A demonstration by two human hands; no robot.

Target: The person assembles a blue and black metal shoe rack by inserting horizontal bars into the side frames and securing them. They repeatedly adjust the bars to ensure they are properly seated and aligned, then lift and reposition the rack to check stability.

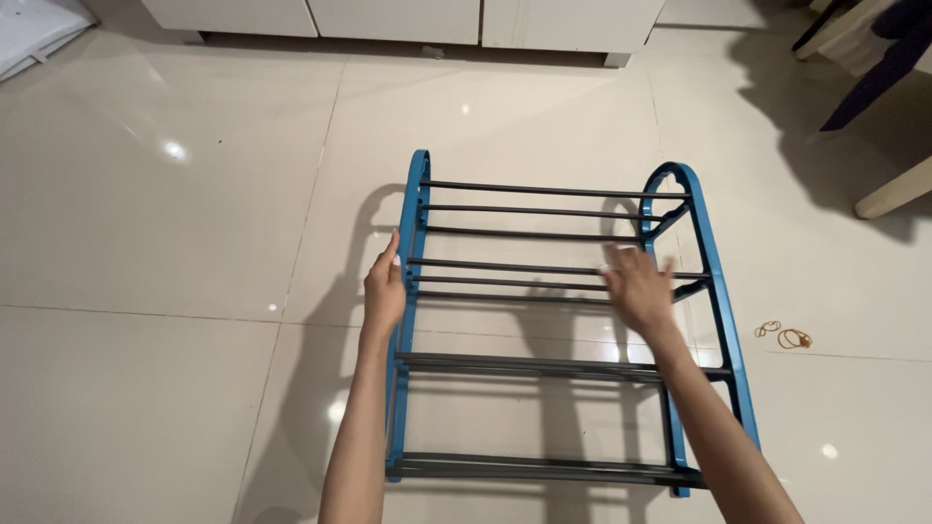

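While both bare forearms reach forward from the near edge, one blue-framed shoe rack with dark metal rods (553,364) lies on the glossy cream tiled floor (155,243), its long axis running away from the person and its two arched ends pointing toward the far cabinet. Four rod tiers are countable, two nearer, two farther. One left hand (384,289) presses flat along the left blue side rail, grip released. One right hand (637,284) rests on the rods, fingers spread, unclenched. Two rubber bands (784,335) lie right of it. Farthest stands one white cabinet (408,17).
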